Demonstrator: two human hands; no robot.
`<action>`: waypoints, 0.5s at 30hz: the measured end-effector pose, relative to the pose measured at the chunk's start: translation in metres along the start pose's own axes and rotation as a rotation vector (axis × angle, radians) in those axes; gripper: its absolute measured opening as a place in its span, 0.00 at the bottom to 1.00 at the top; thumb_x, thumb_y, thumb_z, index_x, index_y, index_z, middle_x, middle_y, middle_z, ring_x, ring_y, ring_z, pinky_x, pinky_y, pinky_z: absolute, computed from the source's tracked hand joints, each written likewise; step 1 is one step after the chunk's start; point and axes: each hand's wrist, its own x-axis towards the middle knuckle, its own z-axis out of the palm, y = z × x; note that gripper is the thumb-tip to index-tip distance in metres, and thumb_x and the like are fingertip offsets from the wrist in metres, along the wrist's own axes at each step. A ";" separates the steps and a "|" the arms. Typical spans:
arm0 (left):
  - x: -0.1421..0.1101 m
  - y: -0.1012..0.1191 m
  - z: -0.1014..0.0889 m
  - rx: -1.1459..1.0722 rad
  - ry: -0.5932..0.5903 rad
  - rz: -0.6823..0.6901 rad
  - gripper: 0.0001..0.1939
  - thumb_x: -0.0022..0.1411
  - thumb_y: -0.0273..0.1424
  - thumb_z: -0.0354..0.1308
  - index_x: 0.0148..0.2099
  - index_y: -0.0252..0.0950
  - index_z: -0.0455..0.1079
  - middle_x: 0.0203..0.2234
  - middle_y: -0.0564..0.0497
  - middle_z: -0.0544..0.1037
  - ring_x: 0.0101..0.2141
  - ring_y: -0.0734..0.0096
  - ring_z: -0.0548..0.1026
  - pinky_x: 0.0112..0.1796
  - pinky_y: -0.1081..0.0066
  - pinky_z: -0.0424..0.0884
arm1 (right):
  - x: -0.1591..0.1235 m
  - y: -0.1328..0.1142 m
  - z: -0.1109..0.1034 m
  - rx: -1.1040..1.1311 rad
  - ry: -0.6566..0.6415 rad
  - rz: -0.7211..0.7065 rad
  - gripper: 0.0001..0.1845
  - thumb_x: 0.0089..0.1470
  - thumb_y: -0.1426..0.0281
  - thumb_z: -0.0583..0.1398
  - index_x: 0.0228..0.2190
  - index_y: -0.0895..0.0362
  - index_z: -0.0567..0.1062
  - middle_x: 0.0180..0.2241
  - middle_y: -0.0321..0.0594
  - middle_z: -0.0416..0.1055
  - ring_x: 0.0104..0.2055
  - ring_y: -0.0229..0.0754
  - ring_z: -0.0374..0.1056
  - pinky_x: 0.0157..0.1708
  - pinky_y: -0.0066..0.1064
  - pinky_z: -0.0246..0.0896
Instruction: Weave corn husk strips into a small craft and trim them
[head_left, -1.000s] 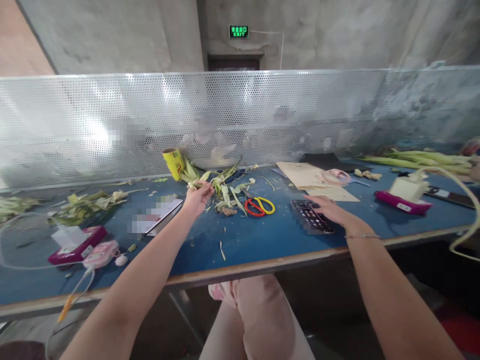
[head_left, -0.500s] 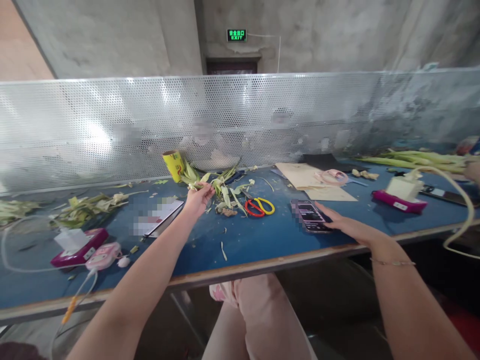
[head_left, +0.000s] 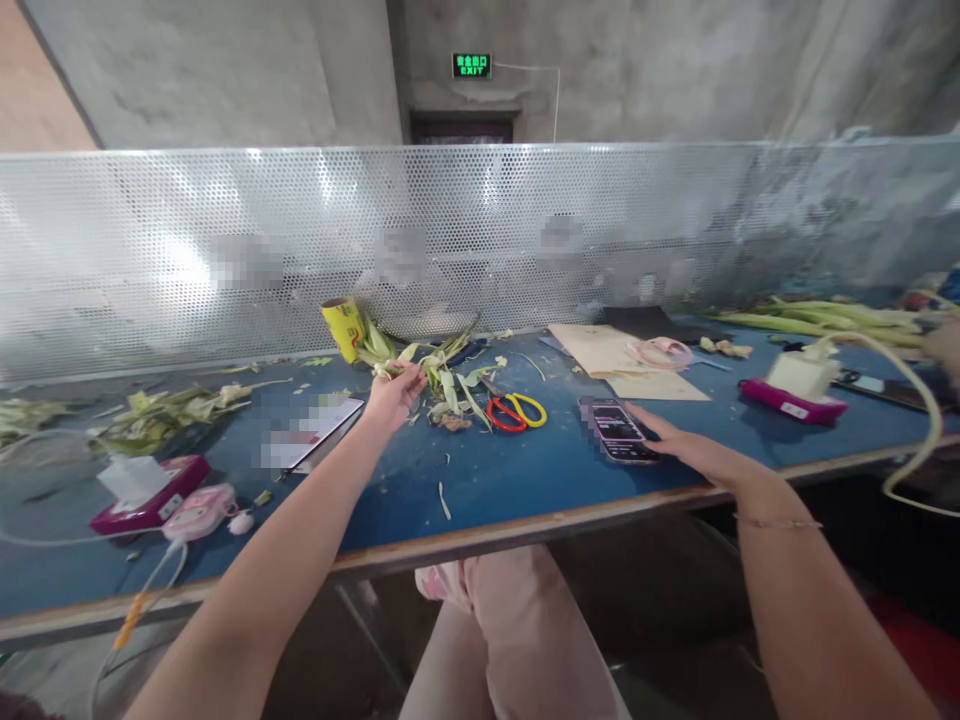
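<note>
Front edge: the worn wooden rim [head_left: 540, 528] runs sideways before the person's knees.
Open room: bare blue tabletop [head_left: 517, 490] spreads between this rim and the scissors, with one pale sliver [head_left: 444, 502] on it.
Purple blocks: two, one at left [head_left: 191, 482], the other at right [head_left: 795, 405].
Right hand [head_left: 686, 447]: fingers stretched, lightly parted, at the right side of a lit phone [head_left: 622, 432]; whether they grip it I cannot tell.
Other phone [head_left: 334, 428]: one, flat beside the left forearm.
Scissors [head_left: 508, 428]: one pair, one red loop, one yellow; leaves partly cover the blades.
Left hand [head_left: 394, 400]: fingertips pinched together on the leaf bunch [head_left: 450, 382].
Leaf bunch: mid-table, left of the scissors; long, limp, pale green strips, some curled, brownish below.
Yellow tube [head_left: 343, 332]: one, tilted, before the panel.
Far limit: perforated metal panel [head_left: 450, 200].
</note>
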 end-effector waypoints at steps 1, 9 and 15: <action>0.000 0.000 0.000 0.002 -0.005 0.001 0.10 0.46 0.20 0.63 0.27 0.34 0.64 0.19 0.56 0.71 0.23 0.81 0.72 0.31 0.79 0.72 | 0.000 0.001 0.000 0.003 -0.008 -0.007 0.39 0.53 0.53 0.48 0.64 0.48 0.45 0.66 0.25 0.34 0.67 0.47 0.32 0.64 0.42 0.37; -0.001 -0.001 0.001 0.007 -0.011 -0.006 0.12 0.45 0.20 0.65 0.27 0.33 0.64 0.19 0.56 0.70 0.23 0.81 0.72 0.32 0.78 0.72 | 0.002 0.006 0.003 -0.126 -0.018 -0.067 0.54 0.43 0.45 0.57 0.64 0.50 0.40 0.67 0.33 0.32 0.68 0.52 0.29 0.65 0.43 0.32; -0.002 0.001 0.002 0.002 0.000 -0.009 0.12 0.45 0.20 0.65 0.27 0.34 0.63 0.19 0.56 0.70 0.23 0.81 0.72 0.32 0.78 0.72 | 0.004 0.004 0.005 -0.116 0.009 -0.041 0.51 0.47 0.45 0.54 0.64 0.51 0.41 0.67 0.34 0.32 0.68 0.51 0.30 0.65 0.43 0.35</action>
